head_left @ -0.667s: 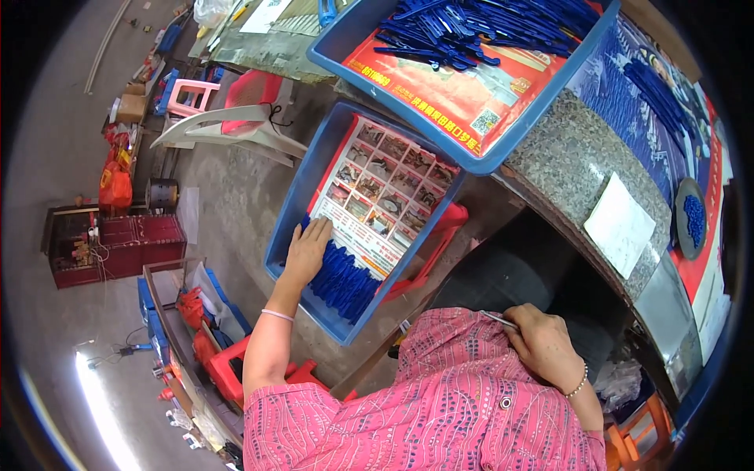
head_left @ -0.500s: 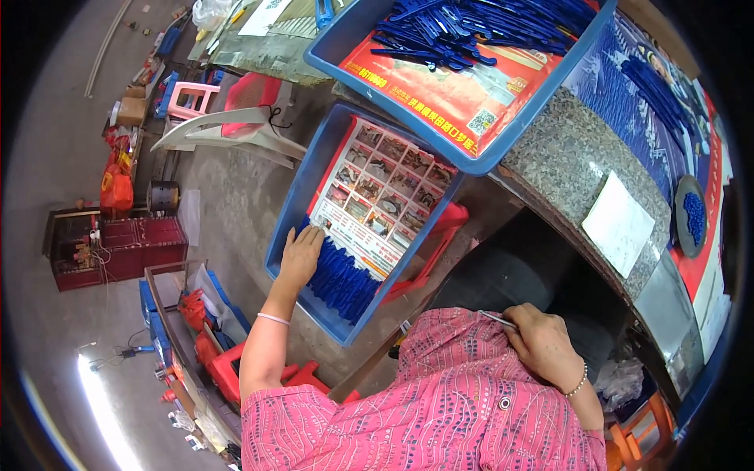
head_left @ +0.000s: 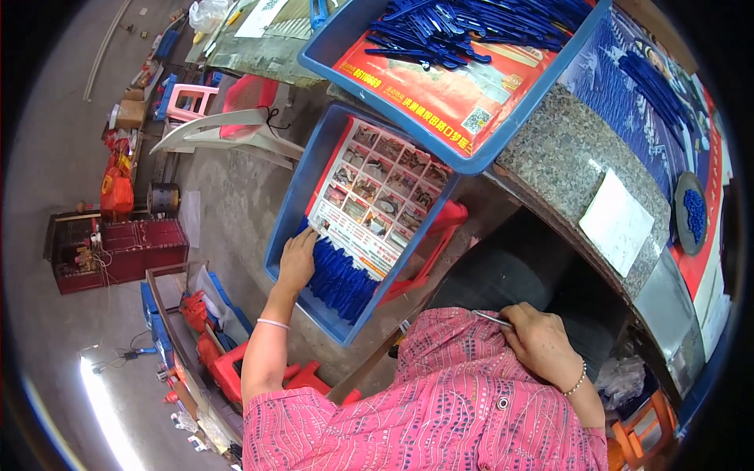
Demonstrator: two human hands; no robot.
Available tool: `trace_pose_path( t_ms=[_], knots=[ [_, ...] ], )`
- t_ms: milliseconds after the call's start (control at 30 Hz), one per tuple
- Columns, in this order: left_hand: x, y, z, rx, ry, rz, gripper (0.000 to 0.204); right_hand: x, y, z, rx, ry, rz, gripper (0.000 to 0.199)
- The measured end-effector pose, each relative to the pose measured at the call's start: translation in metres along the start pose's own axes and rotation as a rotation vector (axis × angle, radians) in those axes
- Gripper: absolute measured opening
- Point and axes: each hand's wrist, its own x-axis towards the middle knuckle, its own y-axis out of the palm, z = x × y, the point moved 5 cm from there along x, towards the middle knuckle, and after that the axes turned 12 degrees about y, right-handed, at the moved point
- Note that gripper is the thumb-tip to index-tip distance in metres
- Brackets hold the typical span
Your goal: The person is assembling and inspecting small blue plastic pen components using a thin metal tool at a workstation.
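Down at the near left, the blue plastic strips [head_left: 339, 279] lie heaped in the lower blue tray [head_left: 287, 212]; they look light, stiff, slippery, best pinched mid-bundle. Left hand [head_left: 297, 259] rests on them, fingers spread, clasping nothing. Right hand [head_left: 542, 345], near the lap, pinches a thin metal tool [head_left: 492, 318].

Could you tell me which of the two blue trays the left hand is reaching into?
The lower blue tray on the red stool, where the left hand touches stacked blue pieces; the upper tray sits untouched.
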Motion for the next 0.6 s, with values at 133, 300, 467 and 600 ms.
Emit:
trace_pose_path(
  t_ms=[133,300,467,600],
  knots=[
    [-0.003,-0.003,0.005,-0.03,-0.006,-0.087,0.045,0.0,-0.001,0.001,-0.006,-0.003,-0.002,0.015],
    [-0.006,-0.02,0.006,-0.125,-0.086,-0.246,0.048,0.0,0.001,0.001,-0.006,0.009,0.009,0.015],
    [-0.02,-0.055,0.0,-0.25,-0.194,-0.493,0.044,0.001,0.0,0.003,-0.004,-0.003,0.007,0.016],
    [-0.019,-0.11,-0.038,-0.451,-0.24,-0.689,0.037,0.003,-0.005,0.008,0.081,-0.051,-0.051,0.014]
  ],
)
